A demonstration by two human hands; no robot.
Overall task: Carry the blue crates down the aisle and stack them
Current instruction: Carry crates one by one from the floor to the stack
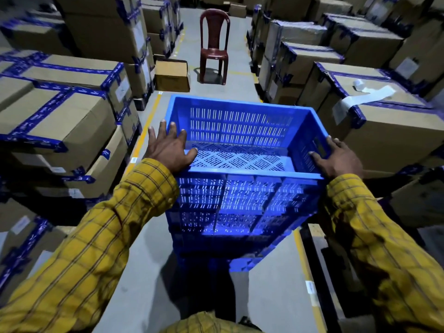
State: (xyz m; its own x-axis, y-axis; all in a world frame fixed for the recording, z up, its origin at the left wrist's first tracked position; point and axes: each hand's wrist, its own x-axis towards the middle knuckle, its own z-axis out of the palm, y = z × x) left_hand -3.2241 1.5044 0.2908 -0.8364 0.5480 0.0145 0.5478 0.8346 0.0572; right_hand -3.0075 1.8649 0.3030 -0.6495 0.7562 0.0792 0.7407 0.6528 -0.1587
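Holding blue crate [242,145] at both short ends, person faces down aisle. Left hand [168,150] lies flat on 9 o'clock rim, fingers spread; right hand [338,157] wraps 3 o'clock rim, thumb inside. Crate is at centre, atop lower blue crates [230,212], open side up, long axis 9-to-3. Best: curl left grip under rim too, keep level, steer left of maroon chair [214,46] at 12 o'clock.
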